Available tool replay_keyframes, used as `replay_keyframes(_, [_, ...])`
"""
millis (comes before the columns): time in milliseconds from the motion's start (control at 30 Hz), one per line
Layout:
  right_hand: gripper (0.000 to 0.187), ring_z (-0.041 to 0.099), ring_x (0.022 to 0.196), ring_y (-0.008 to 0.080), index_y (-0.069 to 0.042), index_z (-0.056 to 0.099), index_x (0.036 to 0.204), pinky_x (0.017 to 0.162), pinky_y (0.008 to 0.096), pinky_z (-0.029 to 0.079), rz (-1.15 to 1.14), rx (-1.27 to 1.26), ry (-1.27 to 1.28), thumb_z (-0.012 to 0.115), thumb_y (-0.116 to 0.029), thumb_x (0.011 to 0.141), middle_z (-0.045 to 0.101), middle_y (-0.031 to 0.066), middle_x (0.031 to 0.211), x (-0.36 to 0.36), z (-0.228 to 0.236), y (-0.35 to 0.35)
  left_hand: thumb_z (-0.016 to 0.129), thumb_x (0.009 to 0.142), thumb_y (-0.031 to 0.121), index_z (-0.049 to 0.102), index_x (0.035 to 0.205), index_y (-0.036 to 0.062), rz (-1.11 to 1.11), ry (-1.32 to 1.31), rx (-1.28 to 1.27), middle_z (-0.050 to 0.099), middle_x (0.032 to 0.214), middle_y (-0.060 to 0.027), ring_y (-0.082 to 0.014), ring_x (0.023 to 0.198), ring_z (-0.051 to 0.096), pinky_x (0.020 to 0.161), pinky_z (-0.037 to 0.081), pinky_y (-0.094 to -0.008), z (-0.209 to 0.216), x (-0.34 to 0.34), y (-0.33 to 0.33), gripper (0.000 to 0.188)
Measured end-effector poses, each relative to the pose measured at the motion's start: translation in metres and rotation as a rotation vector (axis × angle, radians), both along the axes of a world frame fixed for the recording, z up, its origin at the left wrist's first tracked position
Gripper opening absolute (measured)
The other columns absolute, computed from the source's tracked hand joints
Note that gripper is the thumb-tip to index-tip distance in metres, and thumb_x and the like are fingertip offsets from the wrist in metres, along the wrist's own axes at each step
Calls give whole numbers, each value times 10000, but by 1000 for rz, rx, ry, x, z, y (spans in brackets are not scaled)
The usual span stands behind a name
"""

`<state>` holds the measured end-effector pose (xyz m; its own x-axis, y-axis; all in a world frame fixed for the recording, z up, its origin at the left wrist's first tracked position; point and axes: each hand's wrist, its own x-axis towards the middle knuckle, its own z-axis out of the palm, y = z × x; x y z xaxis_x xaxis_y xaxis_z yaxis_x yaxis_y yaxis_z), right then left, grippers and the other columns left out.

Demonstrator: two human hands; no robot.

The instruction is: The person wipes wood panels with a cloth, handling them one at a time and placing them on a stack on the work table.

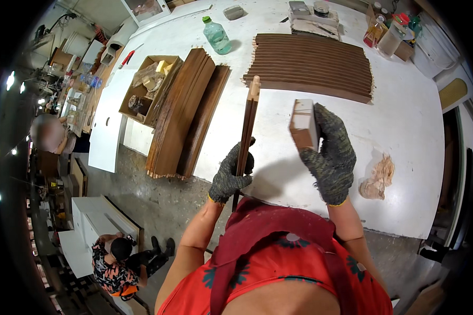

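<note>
My gloved left hand [233, 170] is closed around a narrow brown wooden strip [247, 126], held on edge and pointing away from me, with a pale peg-like end at its far tip. In my gloved right hand [331, 157] is a small block [304, 126], brown on its near side and whitish on top, gripped between thumb and fingers. A gap separates the block from the strip. Beyond them a row of brown wooden strips [310, 65] lies side by side on the white table [404, 121]. Another stack of brown strips [181, 113] rests to the left.
Left of the stack stands a cardboard box [151, 89] of wrapped bits. A green-capped bottle [216, 35] is behind it. Crumpled cloth [378, 177] lies at right, below several bottles [393, 35] in the far corner. A person [118, 260] sits at lower left, off the table.
</note>
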<state>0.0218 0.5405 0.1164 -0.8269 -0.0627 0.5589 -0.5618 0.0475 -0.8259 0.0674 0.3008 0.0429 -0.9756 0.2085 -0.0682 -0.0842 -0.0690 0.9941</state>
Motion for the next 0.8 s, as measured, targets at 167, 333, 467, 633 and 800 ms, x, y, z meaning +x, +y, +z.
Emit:
replay_keyframes(167, [587, 544, 1117, 305, -34, 541, 1246, 956, 397, 433, -43, 190, -1, 759, -146, 713, 570, 132, 1249, -2, 18, -15, 764, 584, 99, 361, 1407, 48, 13, -56, 73, 510, 862, 4, -108, 758, 468, 708, 430, -259, -13, 9, -2, 918])
replay_keyframes(333, [566, 547, 1110, 305, -37, 555, 1237, 957, 397, 430, -27, 230, -68, 752, -145, 717, 582, 121, 1243, -1, 22, -10, 793, 577, 115, 357, 1401, 38, 8, -76, -27, 548, 953, -6, -120, 849, 501, 786, 453, -282, -21, 13, -2, 935])
replay_keyframes(467, [543, 552, 1100, 306, -39, 568, 1230, 953, 393, 432, 7, 235, -62, 741, -129, 724, 590, 123, 1227, 0, 23, -5, 815, 566, 113, 360, 1398, 39, 19, -101, 0, 565, 1015, -10, -124, 893, 520, 822, 455, -289, -22, 19, -1, 951])
replay_keyframes(633, [530, 583, 1043, 287, -30, 572, 1226, 905, 376, 464, 2, 174, -77, 739, -119, 730, 612, 134, 1164, -12, 18, -2, 837, 548, 220, 458, 1277, 19, 30, -123, -9, 537, 872, 15, -94, 789, 495, 698, 417, -249, -16, 34, 16, 846])
replay_keyframes(800, [501, 595, 942, 212, -33, 587, 1211, 811, 301, 487, -40, 310, 139, 741, -150, 749, 621, 98, 1124, -42, 4, 0, 829, 530, 194, 459, 1260, 35, -57, -169, 26, 525, 855, 14, -96, 764, 483, 663, 410, -247, -8, 34, 18, 833])
